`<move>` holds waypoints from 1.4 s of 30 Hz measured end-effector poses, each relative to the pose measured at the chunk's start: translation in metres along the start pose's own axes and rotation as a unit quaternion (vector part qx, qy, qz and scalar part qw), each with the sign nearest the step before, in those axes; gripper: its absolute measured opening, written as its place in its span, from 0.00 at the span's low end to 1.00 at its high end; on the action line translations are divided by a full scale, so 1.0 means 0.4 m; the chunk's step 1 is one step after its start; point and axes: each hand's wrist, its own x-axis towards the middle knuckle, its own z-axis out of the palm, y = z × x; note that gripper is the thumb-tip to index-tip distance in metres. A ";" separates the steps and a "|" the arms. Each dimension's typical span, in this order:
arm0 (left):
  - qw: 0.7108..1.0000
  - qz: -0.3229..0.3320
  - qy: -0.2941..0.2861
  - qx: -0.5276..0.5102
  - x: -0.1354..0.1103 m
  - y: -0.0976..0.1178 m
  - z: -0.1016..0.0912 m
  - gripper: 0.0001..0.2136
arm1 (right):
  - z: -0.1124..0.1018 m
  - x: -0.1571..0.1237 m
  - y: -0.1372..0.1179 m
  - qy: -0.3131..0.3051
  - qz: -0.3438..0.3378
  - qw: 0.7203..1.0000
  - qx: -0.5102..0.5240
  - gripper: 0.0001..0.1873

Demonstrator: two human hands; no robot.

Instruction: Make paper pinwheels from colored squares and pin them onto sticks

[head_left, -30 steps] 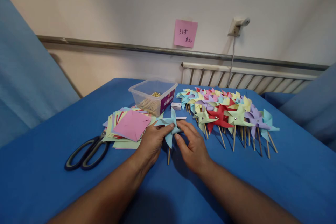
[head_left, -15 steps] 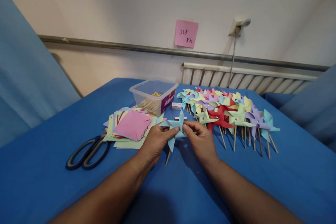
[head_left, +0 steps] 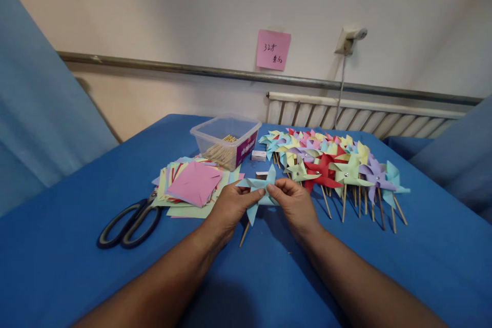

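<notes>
Carefully, two hands meet over a blue pinwheel [head_left: 266, 199] held above the middle of the table [head_left: 77, 266], its stick [head_left: 244, 234] slanting down toward the near edge. The left hand [head_left: 226, 210] grips the paper, thumb in front; the right hand [head_left: 298, 205] pinches it near the center, fingers curled. Good work here probably means light, even thumb pressure, keeping the folds uncreased and the stick supported behind.

By count: one scissors [head_left: 130, 225] to the left, one tub [head_left: 213, 138] by the far edge, and two small boxes, one [head_left: 259, 156] beside the tub, another [head_left: 262, 176] partly hidden. Five pinwheels [head_left: 348, 173] front a crowd toward the far right corner; the rest overlap, as do the paper squares [head_left: 196, 183], defying a tally.
</notes>
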 end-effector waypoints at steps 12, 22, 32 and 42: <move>1.000 0.007 -0.004 -0.014 -0.001 -0.002 -0.001 0.14 | -0.003 0.002 0.001 0.031 -0.002 1.000 -0.001 0.15; 1.000 0.003 -0.019 -0.012 -0.001 -0.006 -0.001 0.14 | -0.007 -0.001 0.004 0.016 0.001 1.000 0.027 0.17; 1.000 -0.005 -0.014 -0.019 -0.003 -0.002 0.003 0.16 | 0.000 -0.009 -0.002 -0.006 0.016 0.998 0.067 0.14; 0.999 -0.009 -0.039 -0.007 -0.004 -0.010 -0.005 0.16 | -0.003 -0.004 -0.008 -0.061 0.058 0.990 0.111 0.15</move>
